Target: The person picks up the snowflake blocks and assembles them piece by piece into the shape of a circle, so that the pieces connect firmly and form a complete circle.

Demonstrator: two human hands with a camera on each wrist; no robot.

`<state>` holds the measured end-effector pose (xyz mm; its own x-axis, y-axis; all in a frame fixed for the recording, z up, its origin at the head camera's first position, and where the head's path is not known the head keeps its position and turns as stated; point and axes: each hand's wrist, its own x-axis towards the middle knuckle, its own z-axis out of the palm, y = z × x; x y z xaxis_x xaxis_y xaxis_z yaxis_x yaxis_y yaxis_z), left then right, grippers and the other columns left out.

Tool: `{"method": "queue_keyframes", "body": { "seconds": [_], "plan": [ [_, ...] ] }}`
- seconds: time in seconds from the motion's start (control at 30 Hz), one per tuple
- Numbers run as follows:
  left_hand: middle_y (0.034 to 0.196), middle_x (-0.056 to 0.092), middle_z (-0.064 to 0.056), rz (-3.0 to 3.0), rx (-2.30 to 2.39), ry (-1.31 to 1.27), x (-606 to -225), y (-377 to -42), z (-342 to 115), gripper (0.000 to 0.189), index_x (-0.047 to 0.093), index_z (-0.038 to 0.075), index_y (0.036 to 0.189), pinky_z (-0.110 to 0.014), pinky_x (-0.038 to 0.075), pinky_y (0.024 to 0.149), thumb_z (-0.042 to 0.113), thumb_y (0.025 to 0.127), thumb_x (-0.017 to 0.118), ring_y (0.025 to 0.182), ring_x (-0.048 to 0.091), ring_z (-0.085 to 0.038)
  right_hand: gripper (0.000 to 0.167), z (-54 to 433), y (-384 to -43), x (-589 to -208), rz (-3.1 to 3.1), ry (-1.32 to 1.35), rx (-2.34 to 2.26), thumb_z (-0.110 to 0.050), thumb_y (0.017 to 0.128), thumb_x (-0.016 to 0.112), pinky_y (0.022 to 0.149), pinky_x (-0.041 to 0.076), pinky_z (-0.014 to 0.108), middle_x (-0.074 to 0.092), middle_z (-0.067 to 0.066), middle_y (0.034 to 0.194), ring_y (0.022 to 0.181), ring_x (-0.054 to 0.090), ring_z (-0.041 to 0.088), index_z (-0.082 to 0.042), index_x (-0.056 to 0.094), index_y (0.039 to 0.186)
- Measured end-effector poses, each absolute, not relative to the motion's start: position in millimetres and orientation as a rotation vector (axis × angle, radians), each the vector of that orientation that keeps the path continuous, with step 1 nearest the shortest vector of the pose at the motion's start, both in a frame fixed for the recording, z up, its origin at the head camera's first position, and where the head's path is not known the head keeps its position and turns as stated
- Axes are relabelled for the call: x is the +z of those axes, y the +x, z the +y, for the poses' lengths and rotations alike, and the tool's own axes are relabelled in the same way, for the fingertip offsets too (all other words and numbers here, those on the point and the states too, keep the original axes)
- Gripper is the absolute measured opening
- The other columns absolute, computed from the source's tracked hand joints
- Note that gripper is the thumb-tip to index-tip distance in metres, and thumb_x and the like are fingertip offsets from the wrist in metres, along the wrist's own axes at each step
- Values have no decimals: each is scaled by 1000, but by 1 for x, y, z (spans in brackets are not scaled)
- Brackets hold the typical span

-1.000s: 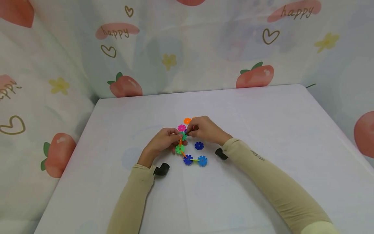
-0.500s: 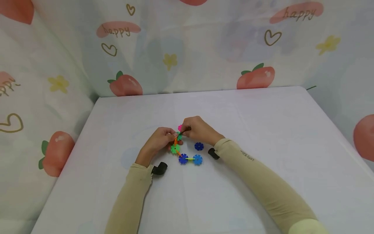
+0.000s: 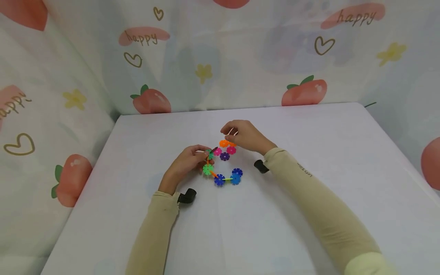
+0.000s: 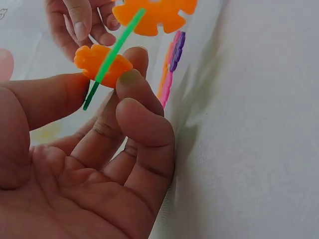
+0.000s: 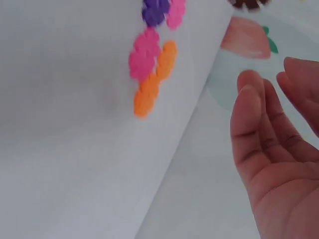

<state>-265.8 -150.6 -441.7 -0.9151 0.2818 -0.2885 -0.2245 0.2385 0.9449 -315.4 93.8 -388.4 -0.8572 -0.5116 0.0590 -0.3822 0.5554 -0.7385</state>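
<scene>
I've got the left hand (image 3: pixel 188 162) in a pinch, thumb against fingers, on the teal disc (image 3: pixel 209 154) at the twelve o'clock end of the chain (image 3: pixel 219 180); a brown disc (image 3: pixel 214 150) juts out tilted at one o'clock. The chain curves down to a light blue disc (image 3: pixel 235 179) at five o'clock, flat discs alternating with edge-on ones. And the right hand (image 3: pixel 247 135): fingers softly bent, thumb apart, nothing in it, loose orange discs (image 3: pixel 224 143) at its eight o'clock, pink discs (image 3: pixel 231 150) and a purple disc (image 3: pixel 225 156) toward seven.
</scene>
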Motion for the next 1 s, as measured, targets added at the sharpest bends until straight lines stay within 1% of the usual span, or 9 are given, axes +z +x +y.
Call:
{"method": "queue_keyframes", "body": {
  "seconds": [0.1, 0.23, 0.3, 0.43, 0.53, 0.63, 0.87, 1.0],
  "plan": [
    [103, 76, -12, 2123, 1685, 62, -439, -265, -152, 37, 64, 1, 139, -27, 54, 70, 26, 113, 57, 86, 64, -22, 26, 101, -325, -383, 2652, -714, -1169, -5, 103, 69, 94, 58, 44, 71, 15, 121, 113, 64, 31, 2, 71, 129],
    [95, 74, -10, 2127, 1666, 74, -438, -266, -153, 40, 70, -2, 132, -27, 53, 71, 32, 112, 61, 82, 62, -21, 30, 107, -338, -387, 2659, -658, -1099, -6, 104, 69, 96, 56, 45, 69, 17, 123, 115, 63, 34, 4, 69, 132],
    [94, 74, -9, 2132, 1654, 83, -439, -266, -153, 41, 71, -2, 130, -26, 52, 72, 33, 111, 61, 82, 61, -20, 32, 108, -344, -393, 2649, -620, -1053, -7, 104, 69, 98, 55, 45, 69, 18, 124, 116, 62, 35, 4, 68, 134],
    [96, 74, -9, 2134, 1637, 93, -440, -265, -152, 42, 71, -2, 131, -26, 51, 73, 34, 112, 61, 82, 61, -20, 32, 109, -353, -408, 2618, -555, -968, -7, 104, 68, 103, 52, 46, 67, 20, 124, 117, 60, 36, 3, 68, 134],
    [96, 74, -9, 2131, 1640, 105, -441, -265, -151, 42, 71, -2, 131, -26, 50, 71, 34, 112, 59, 81, 59, -19, 32, 108, -357, -418, 2613, -533, -910, -8, 102, 68, 106, 50, 47, 65, 21, 124, 118, 57, 36, 2, 68, 133],
    [95, 73, -8, 2132, 1640, 124, -442, -266, -151, 42, 71, -2, 130, -26, 48, 69, 34, 113, 58, 79, 58, -19, 31, 106, -359, -425, 2615, -541, -866, -7, 101, 69, 106, 49, 48, 62, 22, 123, 118, 55, 36, 2, 68, 130],
    [96, 73, -9, 2156, 1623, 128, -441, -265, -151, 42, 72, -1, 130, -26, 46, 69, 34, 113, 57, 79, 55, -19, 20, 105, -359, -430, 2633, -590, -855, -3, 99, 70, 107, 48, 49, 62, 20, 118, 116, 54, 36, 2, 68, 118],
    [96, 72, -9, 2150, 1622, 105, -443, -265, -151, 42, 71, -1, 131, -26, 46, 68, 35, 113, 57, 79, 55, -19, 19, 104, -357, -431, 2627, -567, -863, -4, 100, 70, 107, 48, 49, 62, 21, 120, 117, 54, 36, 2, 68, 118]
  ]
}}
